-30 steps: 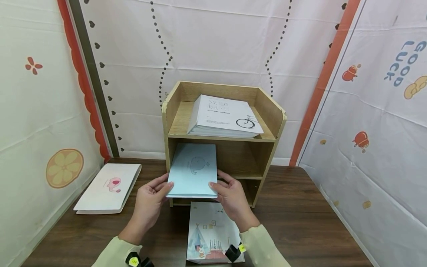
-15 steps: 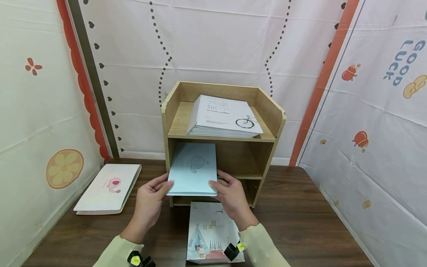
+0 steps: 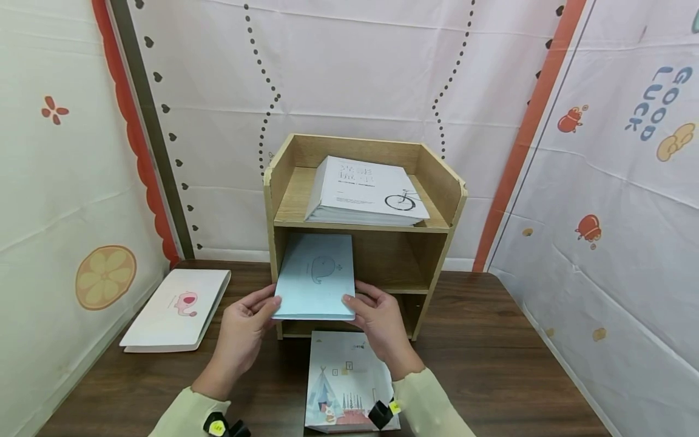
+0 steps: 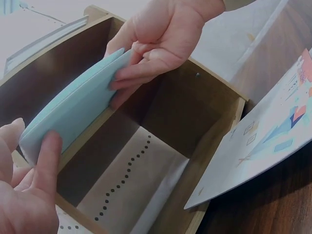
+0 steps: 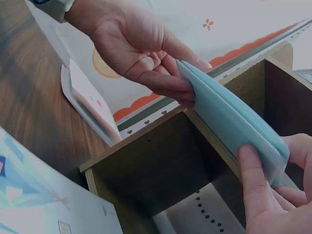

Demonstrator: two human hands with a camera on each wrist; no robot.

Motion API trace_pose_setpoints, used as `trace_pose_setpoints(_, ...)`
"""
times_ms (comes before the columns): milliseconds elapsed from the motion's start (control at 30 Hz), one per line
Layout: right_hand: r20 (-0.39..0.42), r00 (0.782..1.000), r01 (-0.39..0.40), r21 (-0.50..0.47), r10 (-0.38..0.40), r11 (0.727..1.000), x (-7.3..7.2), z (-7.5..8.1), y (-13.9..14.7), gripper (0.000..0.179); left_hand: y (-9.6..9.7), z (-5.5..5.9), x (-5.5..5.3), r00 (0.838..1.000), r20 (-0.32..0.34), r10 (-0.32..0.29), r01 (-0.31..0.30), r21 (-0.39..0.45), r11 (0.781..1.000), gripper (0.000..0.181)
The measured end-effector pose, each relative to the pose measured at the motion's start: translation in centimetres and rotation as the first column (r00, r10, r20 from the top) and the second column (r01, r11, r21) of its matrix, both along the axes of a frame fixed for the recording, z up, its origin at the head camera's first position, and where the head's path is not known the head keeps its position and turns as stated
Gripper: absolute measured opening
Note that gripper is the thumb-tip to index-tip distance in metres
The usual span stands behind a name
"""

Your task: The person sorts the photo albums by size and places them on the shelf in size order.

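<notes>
A light blue notebook (image 3: 314,294) with a whale drawing lies flat, partly inside the middle compartment of the wooden shelf (image 3: 457,212), its near end sticking out at the front. My left hand (image 3: 240,331) grips its left edge, thumb on the cover and fingers beneath. On the opposite edge my right hand (image 3: 386,331) pinches it the same way. The left wrist view shows the notebook (image 4: 85,105) from its near end, between both hands. Seen in the right wrist view, the notebook (image 5: 219,114) sits just above the middle shelf board.
A thick white book (image 3: 371,188) with a bicycle drawing lies on the shelf's top level. To the left, a white notebook (image 3: 175,309) with a pink elephant lies on the dark wooden table (image 3: 491,364). A book with a tent picture (image 3: 349,379) lies in front of the shelf.
The blue notebook has slid slightly deeper into the middle compartment, with both hands keeping their grip on its edges. Other books have stayed in place.
</notes>
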State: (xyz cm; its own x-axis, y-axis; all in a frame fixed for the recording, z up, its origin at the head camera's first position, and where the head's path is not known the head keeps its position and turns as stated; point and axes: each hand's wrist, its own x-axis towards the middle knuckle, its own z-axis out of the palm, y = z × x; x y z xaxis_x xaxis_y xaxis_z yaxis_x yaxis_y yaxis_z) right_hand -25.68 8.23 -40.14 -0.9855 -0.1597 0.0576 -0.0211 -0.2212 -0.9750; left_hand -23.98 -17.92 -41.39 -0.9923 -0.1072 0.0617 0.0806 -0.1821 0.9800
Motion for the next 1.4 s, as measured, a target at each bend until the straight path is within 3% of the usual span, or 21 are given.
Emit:
trace_pose_setpoints(367,-0.081,0.995,-0.050,0.103,0.058,0.993,0.6,-0.6,1.0,0.064,-1.0,-0.5,0.3,0.990,-0.061,-0.130,0.125,-0.070,0.990,0.063)
trace_pose_setpoints(567,-0.112,0.991,-0.059,0.144,0.076,0.988,0.7,-0.9,1.2,0.070,-1.0,-0.4,0.4,0.990,-0.053,-0.127,0.119,-0.143,0.983,0.067)
trace_pose_setpoints(833,-0.125,0.990,-0.044,0.207,0.071,0.977,0.9,-1.1,1.1,0.071,-1.0,-0.2,0.6,0.991,-0.036,-0.129,0.121,-0.168,0.978,0.068)
trace_pose_setpoints(1400,-0.159,0.985,-0.031,0.190,0.062,0.981,1.0,-1.1,0.7,0.068,-1.1,-0.2,0.4,0.990,-0.049,-0.130,0.117,-0.210,0.971,0.067)
